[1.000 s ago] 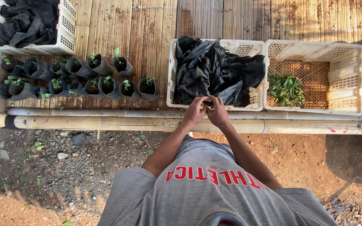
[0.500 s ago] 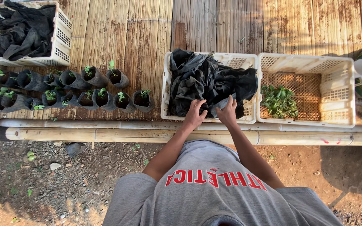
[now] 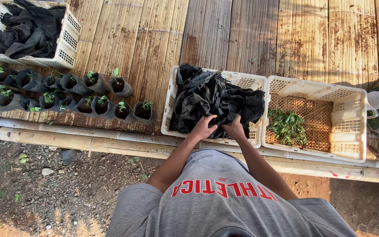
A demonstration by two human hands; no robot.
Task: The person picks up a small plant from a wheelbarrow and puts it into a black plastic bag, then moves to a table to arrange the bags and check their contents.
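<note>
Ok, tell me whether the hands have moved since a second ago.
Yes. Both the left hand and right hand went forward from the bamboo rail into the white crate, onto the black bags.

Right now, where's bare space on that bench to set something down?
Free: bare bamboo slats between the far-left crate and the middle crate, and all slats beyond the two right crates. Crowded: seedling bags fill the near-left edge; left hand and right hand sit in the black bags; the right crate holds seedlings.

Three white crates (image 3: 316,94) sit before me, with about fourteen seedling bags (image 3: 144,112) at ten o'clock and my two hands (image 3: 203,127) in one crate.
</note>
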